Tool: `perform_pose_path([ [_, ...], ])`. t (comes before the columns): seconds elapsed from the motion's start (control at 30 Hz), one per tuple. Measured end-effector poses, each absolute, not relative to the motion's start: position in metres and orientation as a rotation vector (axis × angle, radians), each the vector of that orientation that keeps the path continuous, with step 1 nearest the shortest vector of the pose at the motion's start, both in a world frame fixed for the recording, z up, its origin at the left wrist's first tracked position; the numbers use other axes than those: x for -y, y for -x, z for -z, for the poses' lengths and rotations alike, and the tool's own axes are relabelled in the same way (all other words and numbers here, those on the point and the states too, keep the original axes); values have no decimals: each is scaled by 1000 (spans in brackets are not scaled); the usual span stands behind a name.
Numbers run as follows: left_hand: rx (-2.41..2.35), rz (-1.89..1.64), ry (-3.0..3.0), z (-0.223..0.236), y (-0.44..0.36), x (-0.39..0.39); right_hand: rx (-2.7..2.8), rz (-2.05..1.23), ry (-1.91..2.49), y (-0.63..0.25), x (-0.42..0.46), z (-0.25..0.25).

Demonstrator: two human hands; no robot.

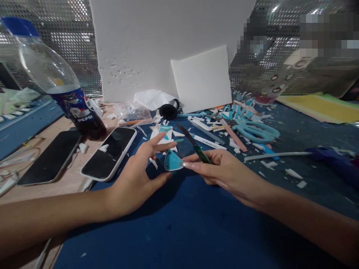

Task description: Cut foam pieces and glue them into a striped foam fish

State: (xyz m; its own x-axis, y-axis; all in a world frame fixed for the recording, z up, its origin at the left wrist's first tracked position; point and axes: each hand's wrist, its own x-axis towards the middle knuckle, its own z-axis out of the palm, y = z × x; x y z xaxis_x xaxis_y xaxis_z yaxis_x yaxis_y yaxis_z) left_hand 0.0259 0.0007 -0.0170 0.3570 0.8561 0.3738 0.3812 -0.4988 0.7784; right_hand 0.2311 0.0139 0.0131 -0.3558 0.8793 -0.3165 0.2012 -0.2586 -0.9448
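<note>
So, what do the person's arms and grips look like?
The left grip and right grip are bare, slim-fingered human hands: no gloves or rings show. The left forearm and right forearm are slender, with no sleeves or watches in view. The right thumbnail looks shiny.

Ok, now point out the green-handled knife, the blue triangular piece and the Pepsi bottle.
Green-handled knife (198, 150), head view: handle, near the blade.
Blue triangular piece (173, 161), head view: middle of its blue face.
Pepsi bottle (73, 106), head view: its label.

knife handle (202, 153) partly unseen
</note>
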Motion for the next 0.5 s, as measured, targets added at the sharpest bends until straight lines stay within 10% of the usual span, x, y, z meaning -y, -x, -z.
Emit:
perform_pose_path([
  [0.5, -1056, -1028, -2614, 16, -27, 0, 1532, -1690, 1285, -233, -15, -12],
])
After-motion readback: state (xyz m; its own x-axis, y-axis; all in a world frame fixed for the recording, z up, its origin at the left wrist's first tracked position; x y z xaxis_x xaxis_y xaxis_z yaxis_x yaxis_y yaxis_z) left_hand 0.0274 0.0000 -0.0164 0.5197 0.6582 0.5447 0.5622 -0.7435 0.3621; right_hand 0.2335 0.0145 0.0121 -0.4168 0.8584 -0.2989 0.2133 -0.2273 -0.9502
